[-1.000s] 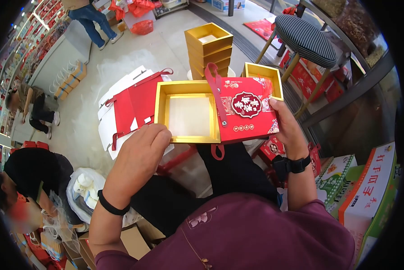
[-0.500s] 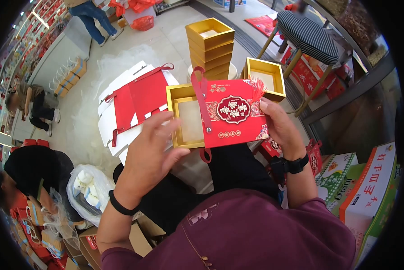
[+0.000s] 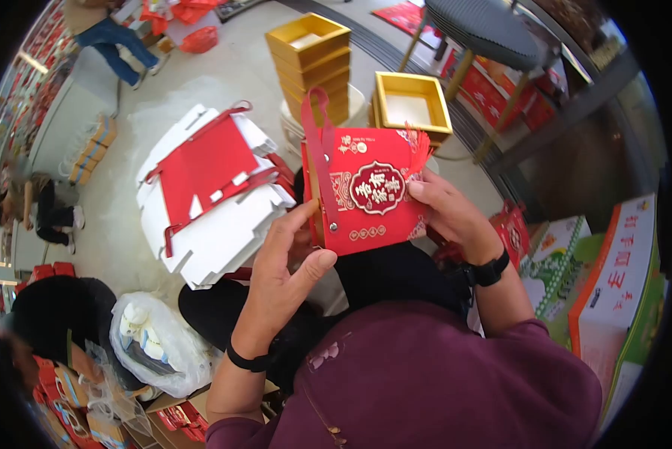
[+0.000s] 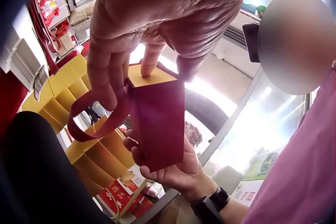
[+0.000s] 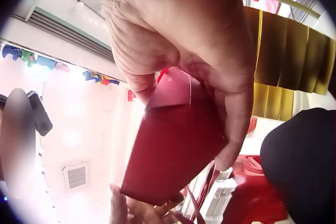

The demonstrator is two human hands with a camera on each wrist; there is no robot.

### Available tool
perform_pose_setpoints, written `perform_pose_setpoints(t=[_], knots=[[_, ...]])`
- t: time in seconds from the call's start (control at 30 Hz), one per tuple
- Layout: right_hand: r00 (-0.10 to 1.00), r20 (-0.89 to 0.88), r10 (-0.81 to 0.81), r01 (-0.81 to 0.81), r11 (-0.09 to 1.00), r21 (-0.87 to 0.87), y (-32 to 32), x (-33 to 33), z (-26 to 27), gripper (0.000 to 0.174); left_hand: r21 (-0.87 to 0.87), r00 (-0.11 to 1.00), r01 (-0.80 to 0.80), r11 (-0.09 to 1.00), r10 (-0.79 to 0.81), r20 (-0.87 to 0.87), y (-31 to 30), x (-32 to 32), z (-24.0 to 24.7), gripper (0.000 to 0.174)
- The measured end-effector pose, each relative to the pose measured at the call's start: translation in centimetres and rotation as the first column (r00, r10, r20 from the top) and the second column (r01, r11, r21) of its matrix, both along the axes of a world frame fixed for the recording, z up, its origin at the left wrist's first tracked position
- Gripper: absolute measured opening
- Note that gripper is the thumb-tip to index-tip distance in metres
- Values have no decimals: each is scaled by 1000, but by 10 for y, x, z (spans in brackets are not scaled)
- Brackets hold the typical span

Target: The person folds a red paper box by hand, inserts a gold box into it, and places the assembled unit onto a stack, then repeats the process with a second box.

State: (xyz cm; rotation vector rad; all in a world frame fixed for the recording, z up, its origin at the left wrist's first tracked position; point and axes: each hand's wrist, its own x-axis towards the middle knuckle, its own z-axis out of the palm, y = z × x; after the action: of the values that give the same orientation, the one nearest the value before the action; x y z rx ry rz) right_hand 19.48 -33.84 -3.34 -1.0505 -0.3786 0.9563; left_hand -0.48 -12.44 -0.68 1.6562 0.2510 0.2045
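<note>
In the head view a red printed box sleeve with a ribbon handle and a red tassel is held above the lap. My right hand grips its right end, thumb on the printed face. My left hand is at the left end, thumb apart, fingertips touching the gold edge there. The left wrist view has a finger of the left hand against the gold end inside the sleeve. Thumb and fingers of the right hand straddle the sleeve in the right wrist view.
A stack of gold trays stands beyond the box, another gold tray to its right. Flat red-and-white pieces lie at the left. A striped stool is back right, cartons at the right, a white plastic bag lower left.
The gold tray has slid rightward into the red sleeve, leaving only a narrow gold edge visible. My left hand has moved to the sleeve's left end; my right hand keeps its grip.
</note>
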Motion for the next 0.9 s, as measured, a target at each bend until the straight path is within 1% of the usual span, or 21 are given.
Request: perform_pose_setpoints(t=[0.03, 0.07, 0.1, 0.13, 0.17, 0.2, 0.23, 0.3, 0.33, 0.4, 0.47, 0.53, 0.57, 0.6, 0.63, 0.7, 0.73, 0.77, 0.83, 0.9], knots=[[1000, -3, -21, 21, 999, 26, -7, 0, -4, 62, -5, 999, 23, 1000, -24, -29, -3, 1, -1, 71], [999, -6, -41, 42, 998, 48, -13, 4, -10, 62, 38, 999, 44, 998, -43, -19, -4, 5, -1, 73], [998, -2, -56, 56, 996, 70, -19, 9, -13, 62, 222, 995, 50, 974, -67, 69, -4, 10, -2, 74], [992, -43, -117, 122, 983, 134, -26, 11, -10, 60, 214, 995, 37, 976, -56, 83, -4, 12, -5, 74], [965, -32, -259, 260, 951, 164, -32, 15, -4, 59, 211, 995, 22, 977, -43, 95, -4, 13, -6, 74], [919, -23, -394, 390, 899, 200, -37, 20, 2, 57, 146, 996, 11, 989, -24, 87, -5, 14, -5, 70], [854, -17, -520, 508, 827, 241, -42, 28, 6, 55, 136, 998, 8, 991, -17, 65, -4, 13, -5, 71], [839, 29, -543, 501, 793, 346, -74, 57, 3, 49, 119, 1000, -2, 993, -1, 24, -2, 10, -6, 74], [742, 15, -671, 629, 703, 331, -81, 66, 4, 47, 119, 999, -17, 993, 13, 31, -1, 7, -9, 67], [602, 40, -798, 757, 585, 289, -91, 80, 4, 45, 73, 999, -29, 997, 28, 18, 0, 3, -10, 64], [452, 68, -889, 854, 454, 253, -104, 101, -13, 42, 52, 999, -37, 998, 37, -6, -1, -2, -12, 62], [308, 109, -945, 925, 325, 199, -124, 130, -47, 38, 57, 998, -42, 998, 44, -37, -2, -5, -15, 60], [224, 217, -950, 958, 255, 128, -132, 140, -62, 36, 66, 999, -28, 997, 31, -40, -3, -7, -17, 61], [136, 439, -888, 979, 188, 77, -145, 157, -89, 39, 76, 999, -15, 997, 18, -43, -4, -8, -19, 62], [56, 637, -769, 993, 111, 46, -158, 169, -116, 42, 88, 999, -1, 996, 5, -45, -4, -9, -21, 63], [133, 747, -652, 991, 79, -108, -168, 170, -151, 49, 98, 999, 24, 995, -20, -37, -4, -10, -23, 62], [143, 764, -629, 982, -7, -189, -192, 197, -205, 54, 103, 999, 38, 994, -34, -35, -4, -10, -24, 62], [185, 787, -588, 954, -84, -287, -193, 194, -225, 59, 109, 998, 52, 993, -47, -42, -4, -10, -24, 62], [352, 709, -611, 881, -40, -472, -192, 180, -244, 63, 123, 996, 81, 989, -75, -57, -3, -9, -23, 62], [436, 778, -452, 791, -221, -571, -191, 175, -273, 65, 131, 993, 95, 987, -84, -88, -4, -10, -20, 61]])
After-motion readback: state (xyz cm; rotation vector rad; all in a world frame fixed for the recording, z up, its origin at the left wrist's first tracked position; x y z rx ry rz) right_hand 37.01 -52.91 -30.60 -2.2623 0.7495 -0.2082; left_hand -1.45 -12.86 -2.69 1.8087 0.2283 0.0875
